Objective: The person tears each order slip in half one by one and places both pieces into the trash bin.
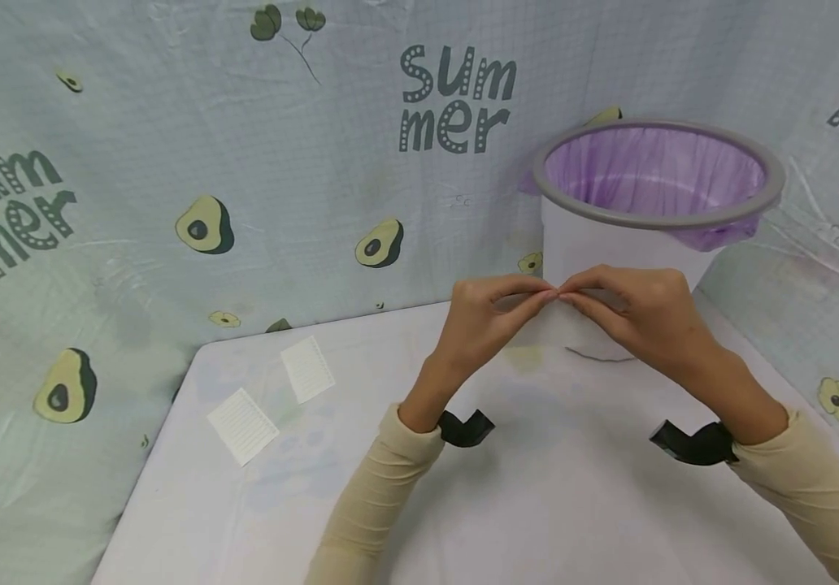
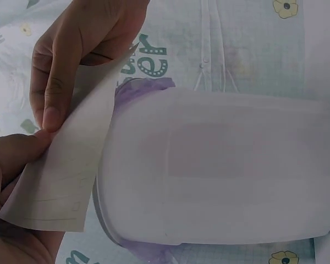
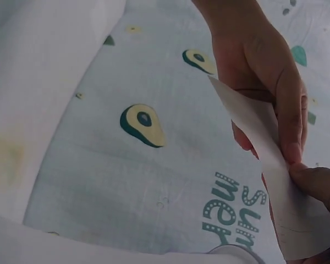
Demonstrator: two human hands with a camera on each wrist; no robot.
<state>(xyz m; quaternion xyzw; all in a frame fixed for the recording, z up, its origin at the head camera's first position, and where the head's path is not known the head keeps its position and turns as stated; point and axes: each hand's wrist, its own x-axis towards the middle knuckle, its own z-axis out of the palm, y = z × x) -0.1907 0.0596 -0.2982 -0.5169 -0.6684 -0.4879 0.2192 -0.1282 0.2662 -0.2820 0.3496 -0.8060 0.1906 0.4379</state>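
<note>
My left hand (image 1: 484, 318) and right hand (image 1: 635, 307) meet fingertip to fingertip above the table, just before the white bin (image 1: 576, 244). Between thumb and fingers, both pinch one edge of a small white paper sheet (image 2: 80, 165). Faint printed lines show on the sheet in the left wrist view; from the right wrist the paper (image 3: 264, 132) looks slightly bent and whole. In the head view it barely stands out against the bin. To the left on the table lie two lined paper slips, one nearer (image 1: 242, 426) and one farther (image 1: 307, 370).
The bin has a grey rim (image 1: 654, 221) and a purple bag liner (image 1: 654, 166), and stands at the table's back right. A white cloth covers the table (image 1: 302, 520). Behind hangs a printed curtain (image 1: 288, 162) with avocados and lettering.
</note>
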